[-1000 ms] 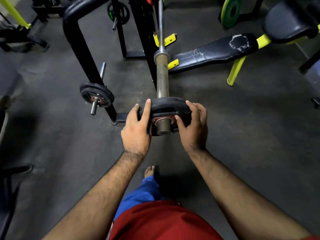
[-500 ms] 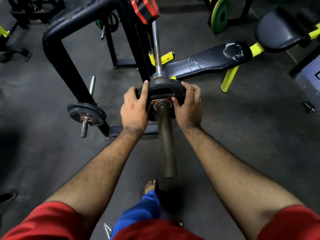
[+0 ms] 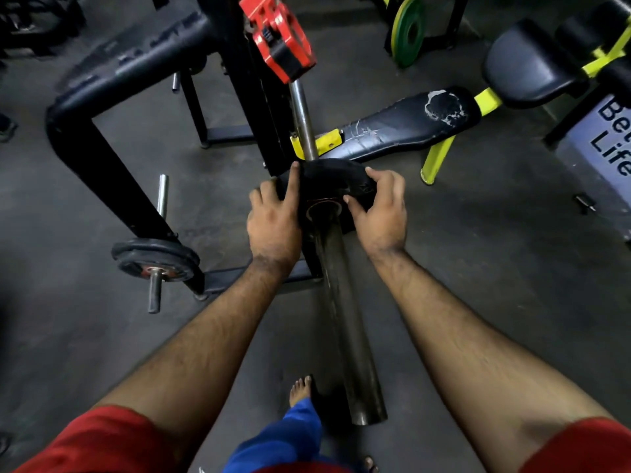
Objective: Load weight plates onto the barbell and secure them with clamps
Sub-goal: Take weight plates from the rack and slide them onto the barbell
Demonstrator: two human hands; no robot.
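Observation:
A black weight plate (image 3: pixel 329 180) sits far down the barbell sleeve (image 3: pixel 345 312), close to the collar. My left hand (image 3: pixel 273 220) grips its left edge and my right hand (image 3: pixel 380 213) grips its right edge, fingers over the rim. The thin bar (image 3: pixel 302 121) runs on beyond the plate. A red clamp (image 3: pixel 278 39) rests higher up on the rack by the bar. The sleeve's open end points toward me near my bare foot (image 3: pixel 300 390).
A black rack frame (image 3: pixel 102 158) stands on the left, with a small black plate (image 3: pixel 155 257) on its storage peg. A worn black bench with yellow legs (image 3: pixel 409 124) lies to the right. A green plate (image 3: pixel 408 30) leans at the back.
Both hands have slid the black plate from the sleeve's near end all the way along it to the collar. The sleeve now lies bare toward me.

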